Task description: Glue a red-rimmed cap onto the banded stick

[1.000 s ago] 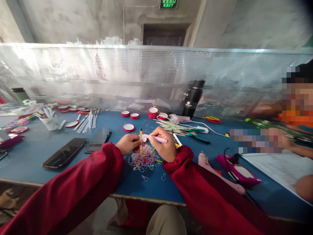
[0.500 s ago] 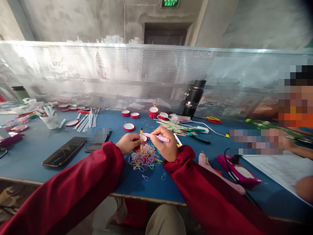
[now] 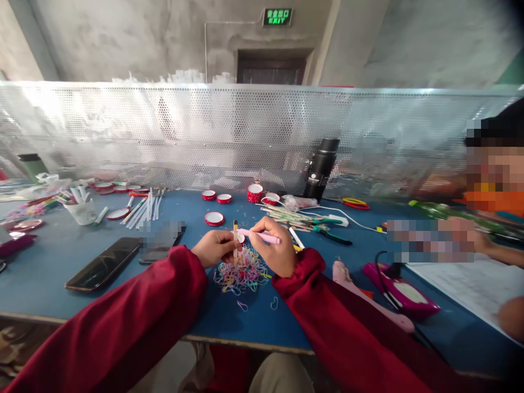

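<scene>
My left hand [image 3: 215, 248] pinches a thin pale stick [image 3: 235, 243], upright, with a dark tip and a yellow band near its top. In my right hand [image 3: 275, 251] is a pink marker pen [image 3: 266, 237], held like a writing tool and nearly level. Its left end meets the stick or sits just beside it; I cannot tell if they touch. Below both hands lies a heap of small coloured loop-shaped pins [image 3: 241, 277]. Two loose pins rest nearer to me, one of them pale purple [image 3: 242, 306]. A small white-topped round thing [image 3: 241, 238] is partly hidden behind the pen.
Two phones, one black [image 3: 103, 263], lie at left. Beyond are red tins [image 3: 214, 219], a cup of pens [image 3: 79, 213], wooden sticks [image 3: 282, 214], pliers [image 3: 333, 236] and a black flask [image 3: 321, 169]. At right are a glue gun [image 3: 370, 300], a magenta device [image 3: 403, 289] and another person's hand.
The view has tilted slightly upward, so everything sits a little lower. Both hands keep their grip on the stick and the marker pen, almost in the same pose.
</scene>
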Tool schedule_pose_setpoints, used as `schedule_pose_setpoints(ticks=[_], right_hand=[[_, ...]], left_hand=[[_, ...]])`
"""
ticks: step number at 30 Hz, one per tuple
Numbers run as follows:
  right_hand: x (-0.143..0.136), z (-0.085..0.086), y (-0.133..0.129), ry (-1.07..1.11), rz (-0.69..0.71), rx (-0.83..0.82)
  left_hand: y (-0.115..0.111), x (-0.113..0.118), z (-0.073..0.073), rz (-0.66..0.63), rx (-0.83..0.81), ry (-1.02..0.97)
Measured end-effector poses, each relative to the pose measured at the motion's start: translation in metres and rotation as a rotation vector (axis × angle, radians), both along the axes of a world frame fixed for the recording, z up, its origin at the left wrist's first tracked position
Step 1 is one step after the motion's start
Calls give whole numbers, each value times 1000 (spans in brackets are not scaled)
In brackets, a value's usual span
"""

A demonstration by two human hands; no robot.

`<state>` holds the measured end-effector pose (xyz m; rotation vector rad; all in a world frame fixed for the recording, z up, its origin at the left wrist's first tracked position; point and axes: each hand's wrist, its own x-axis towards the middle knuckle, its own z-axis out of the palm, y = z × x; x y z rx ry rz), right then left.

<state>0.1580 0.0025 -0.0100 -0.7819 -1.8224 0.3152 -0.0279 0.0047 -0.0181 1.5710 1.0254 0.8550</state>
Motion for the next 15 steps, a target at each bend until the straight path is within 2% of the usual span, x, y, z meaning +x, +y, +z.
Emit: schedule_pose_setpoints(ticks=[7, 15], right_hand=[[-1, 2, -1, 34, 36, -3], [0, 1, -1, 35, 12, 13]], left_hand=[[0, -1, 0, -1, -13, -3], [0, 0, 1, 16, -16, -19]])
